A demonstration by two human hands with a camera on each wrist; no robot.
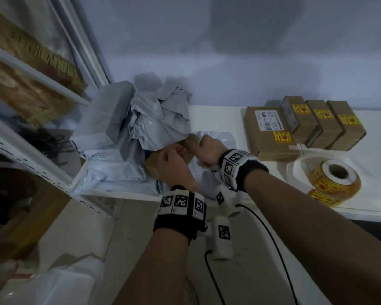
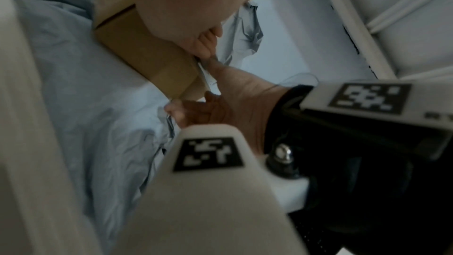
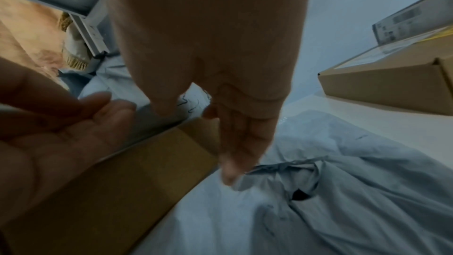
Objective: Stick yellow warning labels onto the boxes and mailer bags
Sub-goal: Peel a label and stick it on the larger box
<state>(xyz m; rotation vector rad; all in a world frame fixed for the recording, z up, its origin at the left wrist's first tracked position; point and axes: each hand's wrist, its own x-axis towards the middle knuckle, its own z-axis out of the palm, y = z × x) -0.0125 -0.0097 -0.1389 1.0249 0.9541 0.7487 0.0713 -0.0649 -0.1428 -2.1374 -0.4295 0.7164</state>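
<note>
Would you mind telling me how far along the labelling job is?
Done: four brown boxes at the right carry yellow labels. In hand: both hands, left and right, are at an unlabelled box by the pile of grey mailer bags. Left: that box and the bags, none showing a label; the label roll waits nearby.

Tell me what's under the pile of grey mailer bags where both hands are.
A brown cardboard box shows under the mailer bags, with both hands at it. Its far end is covered by the bags.
</note>
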